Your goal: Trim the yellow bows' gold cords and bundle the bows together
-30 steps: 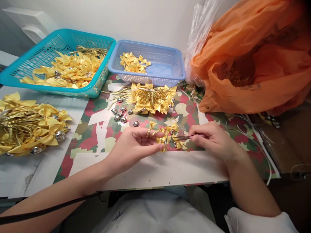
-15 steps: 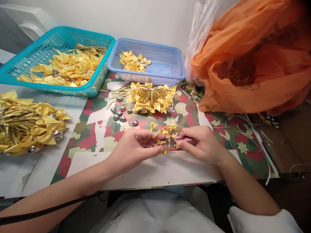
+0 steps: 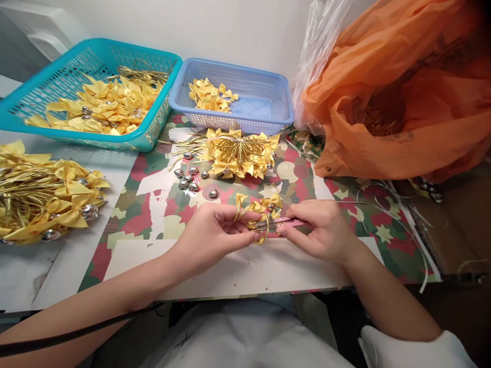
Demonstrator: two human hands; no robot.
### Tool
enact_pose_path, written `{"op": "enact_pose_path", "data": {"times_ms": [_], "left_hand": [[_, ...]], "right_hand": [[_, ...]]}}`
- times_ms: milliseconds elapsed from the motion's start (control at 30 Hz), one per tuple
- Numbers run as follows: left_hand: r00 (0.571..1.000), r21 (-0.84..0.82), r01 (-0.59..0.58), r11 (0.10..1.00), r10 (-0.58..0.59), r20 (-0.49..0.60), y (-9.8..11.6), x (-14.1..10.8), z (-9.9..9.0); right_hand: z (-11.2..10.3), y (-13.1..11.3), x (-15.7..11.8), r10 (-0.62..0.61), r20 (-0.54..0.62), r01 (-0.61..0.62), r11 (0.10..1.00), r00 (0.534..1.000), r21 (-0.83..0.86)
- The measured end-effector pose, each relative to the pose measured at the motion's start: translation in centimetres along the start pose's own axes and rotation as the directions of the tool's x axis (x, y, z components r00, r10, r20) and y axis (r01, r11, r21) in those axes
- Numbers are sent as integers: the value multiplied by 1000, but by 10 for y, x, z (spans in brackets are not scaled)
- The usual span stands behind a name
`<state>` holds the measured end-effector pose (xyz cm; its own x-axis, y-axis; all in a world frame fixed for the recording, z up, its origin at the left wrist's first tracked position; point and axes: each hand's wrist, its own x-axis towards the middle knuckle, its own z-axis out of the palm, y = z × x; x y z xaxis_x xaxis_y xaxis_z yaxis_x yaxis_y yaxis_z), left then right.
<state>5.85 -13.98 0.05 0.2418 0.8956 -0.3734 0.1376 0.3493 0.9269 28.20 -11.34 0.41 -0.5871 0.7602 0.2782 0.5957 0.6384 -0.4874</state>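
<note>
Between thumb and fingers, my left hand [image 3: 215,230] pinches a gold cord [image 3: 267,225] that loops near its fingertips. Yellow ribbon bows [image 3: 273,200] lie just beyond, and one has a small silver bell [image 3: 270,207] on it. In my right hand [image 3: 318,225] is a pair of pink tweezers [image 3: 287,222], gripped from the right. Their metal tips point left and meet the cord by my left fingertips; whether they clamp it I cannot tell. Several loose silver bells [image 3: 187,179] rest behind my left hand, beside a bundle of yellow bows with gold cords [image 3: 241,153].
A teal basket [image 3: 141,138] of bows and a blue basket [image 3: 233,120] with a few bows stand at the back. Another bow bundle [image 3: 49,194] lies at left. An orange bag [image 3: 368,158] stands at back right, near white strips [image 3: 416,240] on the table.
The tweezers' tips have shifted slightly beside the cord and appear further apart. Both hands stay almost in place, and the view has moved a little.
</note>
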Motion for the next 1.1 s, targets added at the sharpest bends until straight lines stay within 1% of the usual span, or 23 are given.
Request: {"op": "enact_pose_path", "data": {"times_ms": [333, 433, 500, 567, 667, 733, 800, 867, 967, 1100], "left_hand": [[1000, 6, 17, 1000, -17, 6, 0, 0, 0], [1000, 21, 10, 1000, -11, 9, 0, 1, -1], [1000, 23, 8, 1000, -8, 5, 0, 1, -2], [1000, 16, 7, 1000, -7, 0, 1, 0, -2], [1000, 0, 5, 1000, -5, -6, 3, -1, -3], [1000, -16, 4, 1000, -4, -10, 4, -2, -3], [1000, -43, 14, 999, -15, -8, 5, -2, -4], [1000, -91, 26, 996, -27, 1, 5, -1, -5], [1000, -147, 27, 989, -27, 3, 3, 0, -6], [1000, -157, -3, 988, 2, -4, 1, -1, -6]], "right_hand": [[2, -2, 0, -14, -43, 13, 999, 999, -42], [1, -1, 0, 1, -55, -3, 999, 998, -33], [-4, 3, 0, 34, -38, -35, 999, 999, -7], [-11, 10, 0, 84, 3, -84, 996, 996, 19], [-22, 21, 0, 174, 63, -175, 985, 983, -1], [-26, 27, 1, 221, 57, -220, 975, 974, -31], [-27, 29, 1, 241, 22, -241, 970, 970, -23], [-25, 28, 2, 233, -1, -233, 972, 972, 31], [-20, 25, 3, 182, -1, -181, 979, 983, 93], [-17, 21, 2, 82, -39, -80, 995, 996, 62]]}}
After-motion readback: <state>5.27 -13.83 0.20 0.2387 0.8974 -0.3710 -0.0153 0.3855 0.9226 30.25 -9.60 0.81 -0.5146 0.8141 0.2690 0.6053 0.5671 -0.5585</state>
